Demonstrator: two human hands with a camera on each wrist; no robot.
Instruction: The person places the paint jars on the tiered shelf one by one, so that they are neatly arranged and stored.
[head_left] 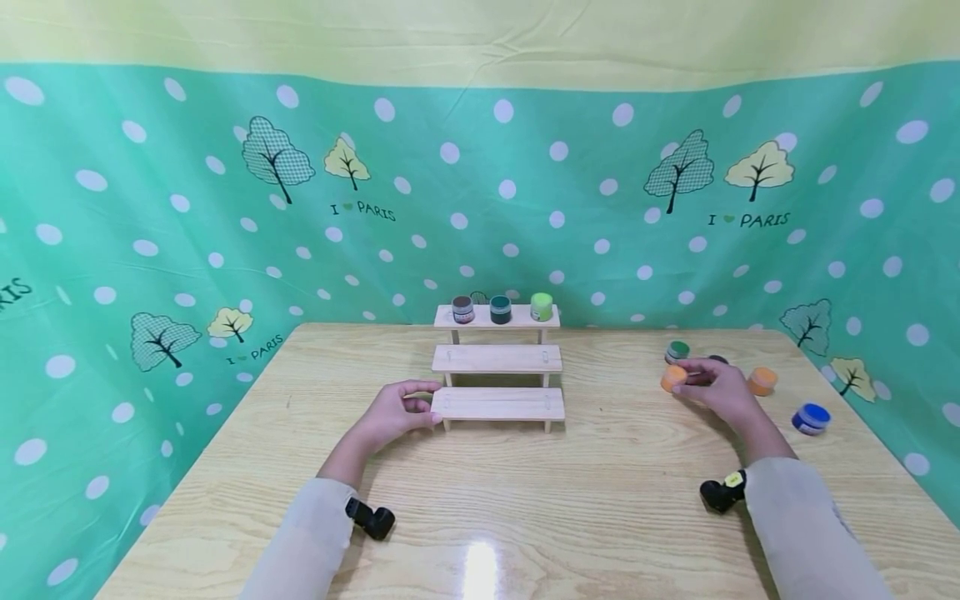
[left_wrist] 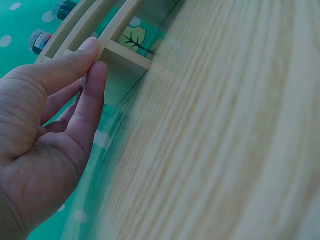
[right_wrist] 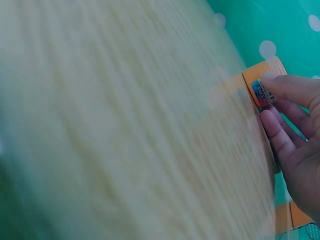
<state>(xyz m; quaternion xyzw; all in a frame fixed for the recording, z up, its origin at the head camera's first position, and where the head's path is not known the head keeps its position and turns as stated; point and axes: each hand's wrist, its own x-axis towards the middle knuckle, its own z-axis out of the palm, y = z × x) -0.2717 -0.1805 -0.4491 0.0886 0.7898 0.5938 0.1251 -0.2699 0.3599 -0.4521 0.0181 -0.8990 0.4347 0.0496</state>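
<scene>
My left hand (head_left: 395, 412) pinches the left end of the lowest board of a three-tier wooden stand (head_left: 498, 404), thumb in front. The left wrist view shows the same grip on the board's end (left_wrist: 102, 47). At the right, my right hand (head_left: 720, 393) holds a small orange paint jar (head_left: 672, 379) between thumb and fingers. Close up, a printed label shows on that orange jar (right_wrist: 254, 72); whether it touches the table I cannot tell. On the top tier stand a brown jar (head_left: 462, 309), a dark green jar (head_left: 500, 309) and a light green jar (head_left: 542, 307).
Around the right hand stand a green jar (head_left: 677, 352), a partly hidden dark jar (head_left: 717, 359), another orange jar (head_left: 762, 381) and a blue jar (head_left: 812, 418). A dotted green cloth (head_left: 480, 192) hangs behind the wooden table (head_left: 585, 517).
</scene>
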